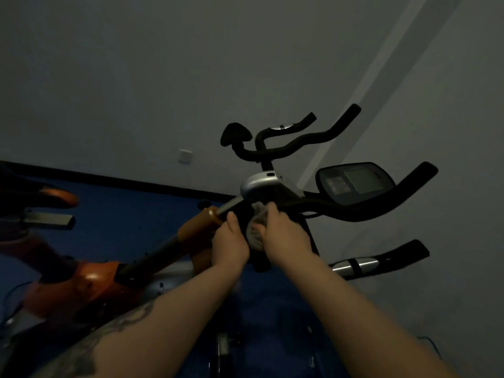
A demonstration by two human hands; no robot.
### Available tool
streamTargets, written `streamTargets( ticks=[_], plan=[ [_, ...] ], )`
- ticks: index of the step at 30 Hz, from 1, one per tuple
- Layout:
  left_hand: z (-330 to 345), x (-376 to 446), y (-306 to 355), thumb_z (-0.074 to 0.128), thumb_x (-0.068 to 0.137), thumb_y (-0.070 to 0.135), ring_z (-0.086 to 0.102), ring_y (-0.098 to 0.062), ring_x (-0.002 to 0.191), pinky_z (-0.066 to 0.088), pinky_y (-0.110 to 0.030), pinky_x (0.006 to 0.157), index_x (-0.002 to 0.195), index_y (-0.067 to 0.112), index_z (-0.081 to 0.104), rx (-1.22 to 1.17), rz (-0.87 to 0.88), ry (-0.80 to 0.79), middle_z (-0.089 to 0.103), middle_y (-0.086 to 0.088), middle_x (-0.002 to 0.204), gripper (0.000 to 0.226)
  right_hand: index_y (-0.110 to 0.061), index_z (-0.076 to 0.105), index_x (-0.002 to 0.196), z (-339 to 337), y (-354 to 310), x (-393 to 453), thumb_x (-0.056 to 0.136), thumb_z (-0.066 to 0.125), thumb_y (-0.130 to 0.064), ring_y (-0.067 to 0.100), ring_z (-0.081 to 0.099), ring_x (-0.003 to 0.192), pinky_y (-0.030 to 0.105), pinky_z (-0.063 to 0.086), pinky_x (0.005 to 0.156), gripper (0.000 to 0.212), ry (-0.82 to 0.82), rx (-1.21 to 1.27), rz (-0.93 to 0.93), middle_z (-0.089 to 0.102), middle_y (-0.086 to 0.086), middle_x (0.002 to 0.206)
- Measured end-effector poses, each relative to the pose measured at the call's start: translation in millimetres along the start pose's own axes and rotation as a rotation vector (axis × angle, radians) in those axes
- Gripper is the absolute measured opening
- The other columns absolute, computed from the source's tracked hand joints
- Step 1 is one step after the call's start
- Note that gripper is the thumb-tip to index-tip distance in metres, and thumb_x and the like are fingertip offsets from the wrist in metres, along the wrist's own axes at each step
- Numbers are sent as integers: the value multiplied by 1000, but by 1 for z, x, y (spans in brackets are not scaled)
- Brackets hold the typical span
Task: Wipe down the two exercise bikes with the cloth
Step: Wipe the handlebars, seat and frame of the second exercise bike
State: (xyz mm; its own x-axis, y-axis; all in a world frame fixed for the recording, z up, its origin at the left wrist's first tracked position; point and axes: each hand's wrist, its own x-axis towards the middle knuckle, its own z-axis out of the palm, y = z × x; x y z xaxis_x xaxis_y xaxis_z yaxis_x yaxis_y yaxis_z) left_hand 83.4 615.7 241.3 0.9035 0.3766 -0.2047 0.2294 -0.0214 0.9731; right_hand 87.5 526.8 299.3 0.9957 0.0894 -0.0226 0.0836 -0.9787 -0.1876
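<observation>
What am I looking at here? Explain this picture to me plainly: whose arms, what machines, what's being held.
One picture, taken by a camera on a person's head, looking forward and down in a dim room. The two bare arms are that person's own. The right hand grips a pale cloth against the dark stem of the near bike, just under its silver housing. The left hand is curled round that stem beside it. The screen is the bike's console. A second bike's handlebars stand behind, near the wall. The floor is blue.
</observation>
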Motion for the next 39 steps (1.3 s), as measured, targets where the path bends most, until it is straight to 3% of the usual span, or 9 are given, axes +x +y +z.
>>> streamTargets(
  ticks=[6,11,14,19,22,26,30,33,39],
  plan=[
    [-1,-2,-2,21,104,42,56,-23,80,40,-30,71,81,13,57,6,14,-4,62,-8,85,51,-21,44,117,6,-3,-6,100,34,-51,31,60,100,35,44,73,36,153,461,178,64,12,113],
    [-6,-3,4,24,103,43,59,-19,72,48,-38,70,78,15,55,156,165,-14,62,-2,75,49,-22,38,114,7,5,-6,100,36,-47,27,59,93,36,46,69,29,43,187,9,58,7,111],
    [-9,-1,11,27,98,40,60,-21,83,50,-44,75,95,15,58,312,480,-62,62,-4,93,40,-22,39,120,2,8,8,100,34,-48,25,57,96,36,45,67,33,51,90,-24,49,5,118],
    [-16,23,7,23,96,44,56,-18,79,45,-43,68,85,22,55,426,670,-159,56,4,85,41,-34,39,122,-12,20,8,92,55,-19,15,48,106,34,41,78,38,473,308,-118,45,-3,125],
    [-15,50,8,38,99,34,54,-15,83,41,-36,76,86,19,60,380,621,-165,54,5,88,30,-22,56,115,-20,45,34,82,66,-16,27,50,116,43,34,98,35,601,-95,-86,55,4,125],
    [-4,70,24,52,93,21,47,-8,94,37,-31,85,96,25,60,327,580,-208,52,10,100,9,-22,67,101,-1,43,62,93,53,-25,24,56,110,44,24,111,17,397,-127,6,66,1,109],
    [8,74,26,52,88,13,42,-7,99,36,-29,86,104,25,58,246,535,-255,50,10,105,20,-22,57,120,-18,32,87,100,40,-35,32,61,99,36,36,75,29,204,-245,120,68,8,110],
    [6,72,20,44,87,24,43,-4,97,36,-28,84,104,26,56,177,578,-321,52,12,104,21,-17,56,119,-25,24,94,100,40,-33,32,60,101,35,37,74,29,178,-324,183,65,10,114],
    [-2,79,17,36,82,39,44,0,99,42,-38,91,102,32,50,125,627,-455,50,14,103,26,-33,64,114,-29,41,50,88,64,-29,12,56,103,30,44,84,27,163,-29,-137,65,-9,111]
  ],
)
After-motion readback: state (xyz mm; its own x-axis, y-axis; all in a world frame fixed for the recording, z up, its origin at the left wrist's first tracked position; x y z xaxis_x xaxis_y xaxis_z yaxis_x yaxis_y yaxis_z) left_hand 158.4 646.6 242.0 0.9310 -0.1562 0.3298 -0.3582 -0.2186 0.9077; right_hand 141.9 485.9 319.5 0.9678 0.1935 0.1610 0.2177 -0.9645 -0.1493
